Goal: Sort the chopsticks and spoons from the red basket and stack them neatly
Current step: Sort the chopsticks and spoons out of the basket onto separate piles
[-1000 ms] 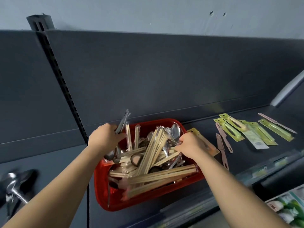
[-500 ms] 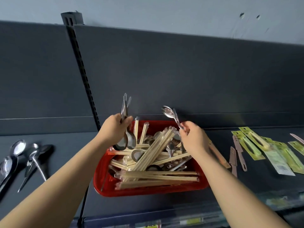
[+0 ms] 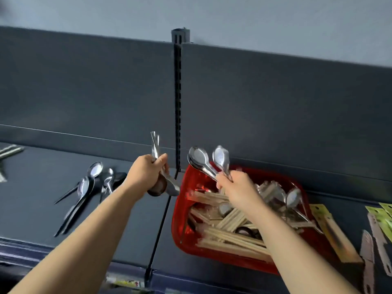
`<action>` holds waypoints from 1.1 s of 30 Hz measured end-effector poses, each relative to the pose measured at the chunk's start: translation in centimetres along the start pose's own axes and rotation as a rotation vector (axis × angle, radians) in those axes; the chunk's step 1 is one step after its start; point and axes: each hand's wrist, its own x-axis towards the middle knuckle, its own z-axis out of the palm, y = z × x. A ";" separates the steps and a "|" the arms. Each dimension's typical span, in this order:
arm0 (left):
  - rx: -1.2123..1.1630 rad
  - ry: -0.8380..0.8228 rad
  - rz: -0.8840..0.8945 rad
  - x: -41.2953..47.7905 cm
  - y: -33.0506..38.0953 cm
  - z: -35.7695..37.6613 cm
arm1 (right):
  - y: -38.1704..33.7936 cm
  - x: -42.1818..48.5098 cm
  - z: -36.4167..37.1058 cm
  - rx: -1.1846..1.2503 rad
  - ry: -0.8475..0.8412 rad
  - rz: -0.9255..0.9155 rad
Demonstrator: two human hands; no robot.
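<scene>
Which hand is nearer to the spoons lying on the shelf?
Left. The left hand is just right of the loose spoons; the right hand is farther, over the red basket.

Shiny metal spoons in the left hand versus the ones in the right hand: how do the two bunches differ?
In the left hand, the shiny metal spoons hang bowls down, handles pointing up; in the right hand, the other metal spoons stand bowls up. The left bunch is over the dark grey shelf, the right bunch above the red plastic basket. Both bunches are gripped by their handles.
</scene>
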 end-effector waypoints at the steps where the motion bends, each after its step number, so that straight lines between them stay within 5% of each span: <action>1: 0.013 0.037 -0.020 0.4 -1.0 -1.5 | -1.0 0.1 1.7 0.027 -0.037 0.004; 8: 0.112 0.141 -0.113 3.5 -9.2 -10.7 | -6.4 1.1 14.0 -0.002 -0.237 0.000; 14: 0.250 0.090 -0.158 5.8 -13.9 -13.3 | -6.4 2.4 22.2 -0.206 -0.236 0.096; 29: 0.367 -0.002 -0.004 8.7 -17.6 -13.3 | -6.2 2.5 27.0 -0.395 -0.135 0.116; 33: 0.609 0.010 0.062 8.3 -16.9 -13.7 | -6.6 1.7 26.0 -0.399 -0.165 0.063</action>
